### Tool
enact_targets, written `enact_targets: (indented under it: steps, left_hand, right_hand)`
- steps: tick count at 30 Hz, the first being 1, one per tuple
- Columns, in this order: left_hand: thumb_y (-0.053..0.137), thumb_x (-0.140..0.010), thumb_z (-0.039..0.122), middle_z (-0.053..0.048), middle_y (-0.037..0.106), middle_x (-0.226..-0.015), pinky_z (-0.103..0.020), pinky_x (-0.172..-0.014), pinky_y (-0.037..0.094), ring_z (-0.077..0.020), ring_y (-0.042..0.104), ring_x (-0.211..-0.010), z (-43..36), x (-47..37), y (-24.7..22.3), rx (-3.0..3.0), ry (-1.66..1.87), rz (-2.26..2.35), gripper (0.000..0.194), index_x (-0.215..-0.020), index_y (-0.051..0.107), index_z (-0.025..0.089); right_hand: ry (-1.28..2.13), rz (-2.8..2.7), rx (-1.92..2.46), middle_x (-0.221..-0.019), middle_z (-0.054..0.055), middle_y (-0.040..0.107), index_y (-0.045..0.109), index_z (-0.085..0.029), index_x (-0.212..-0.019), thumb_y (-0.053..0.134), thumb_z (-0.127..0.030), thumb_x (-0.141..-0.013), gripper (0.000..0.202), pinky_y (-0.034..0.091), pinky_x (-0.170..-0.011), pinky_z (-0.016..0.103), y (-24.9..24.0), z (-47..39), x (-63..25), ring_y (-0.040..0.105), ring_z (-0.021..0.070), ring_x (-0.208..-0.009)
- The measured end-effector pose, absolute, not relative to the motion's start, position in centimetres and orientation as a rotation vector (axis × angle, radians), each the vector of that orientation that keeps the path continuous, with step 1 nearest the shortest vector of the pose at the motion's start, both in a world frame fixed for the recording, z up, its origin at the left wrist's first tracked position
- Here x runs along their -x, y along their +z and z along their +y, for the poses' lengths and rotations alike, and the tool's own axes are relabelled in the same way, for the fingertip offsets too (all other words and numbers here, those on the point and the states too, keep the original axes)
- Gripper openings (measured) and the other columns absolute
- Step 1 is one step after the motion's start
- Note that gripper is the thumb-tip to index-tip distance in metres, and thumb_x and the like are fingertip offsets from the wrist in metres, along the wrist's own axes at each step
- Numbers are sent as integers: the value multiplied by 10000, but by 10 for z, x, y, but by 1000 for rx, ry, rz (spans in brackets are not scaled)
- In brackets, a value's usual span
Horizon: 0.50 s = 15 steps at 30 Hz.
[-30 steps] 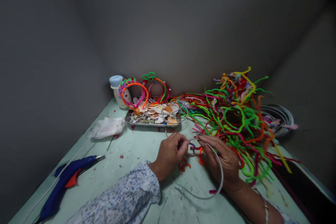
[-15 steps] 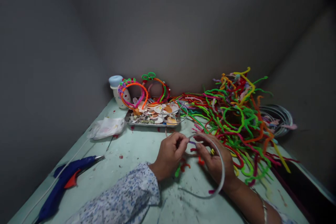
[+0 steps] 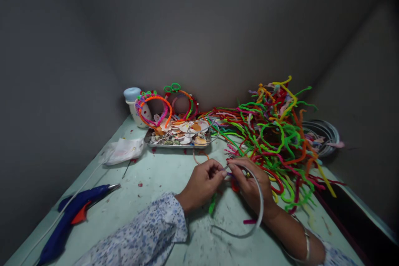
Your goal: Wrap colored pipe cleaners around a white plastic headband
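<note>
My right hand [image 3: 254, 183] grips a thin grey headband [image 3: 261, 199] near one end. Its band curves down past the palm, and the other end hangs free just above the table. A short purple pipe cleaner [image 3: 231, 174] spans the small gap between my hands. The fingertips of my left hand [image 3: 202, 185] pinch its end, close against the headband's tip. How the pipe cleaner lies against the band is partly hidden by my fingers. Beneath the hands are a green pipe cleaner piece [image 3: 212, 204] and a magenta one [image 3: 249, 221].
A metal tray [image 3: 174, 146] of shells and a speckled bottle [image 3: 140, 114] stand at the back, with decorated headbands [image 3: 154, 99]. Tangled pipe cleaners [image 3: 280, 133] and coiled grey bands [image 3: 332, 133] fill the right. A blue glue gun [image 3: 67, 224] and plastic bag [image 3: 126, 151] lie left.
My hands have drawn slightly closer, and the right fingers now close further over the headband's end. Less of the purple pipe cleaner shows. The whole view has shifted slightly.
</note>
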<state>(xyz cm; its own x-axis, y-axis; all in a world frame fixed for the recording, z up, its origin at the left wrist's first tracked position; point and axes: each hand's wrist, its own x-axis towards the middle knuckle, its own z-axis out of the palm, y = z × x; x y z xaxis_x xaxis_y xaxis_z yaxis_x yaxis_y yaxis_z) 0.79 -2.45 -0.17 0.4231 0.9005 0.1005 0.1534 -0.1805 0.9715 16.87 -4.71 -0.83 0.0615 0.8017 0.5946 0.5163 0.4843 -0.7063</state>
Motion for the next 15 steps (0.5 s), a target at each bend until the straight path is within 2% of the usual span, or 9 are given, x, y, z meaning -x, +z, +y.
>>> enact_targets:
  steps: [7, 15]
  left_hand:
    - [548, -808, 283, 25, 527, -638, -191, -513, 335, -88, 457, -560, -25, -9, -8, -1724, 911, 1028, 128, -795, 566, 157]
    - [545, -805, 269, 22, 542, -611, -200, -514, 333, -93, 463, -540, -29, -8, -3, -1865, 956, 1109, 118, -752, 563, 165]
  right_hand:
    - [285, -1636, 1118, -857, 50, 682, 662, -213, -891, 604, -180, -844, 82, 506, -732, 316, -9, -48, -168, 638, 181, -795]
    - [215, -1674, 1116, -834, 41, 670, 649, -216, -885, 594, -178, -843, 79, 508, -700, 313, -8, -50, -167, 632, 180, -772]
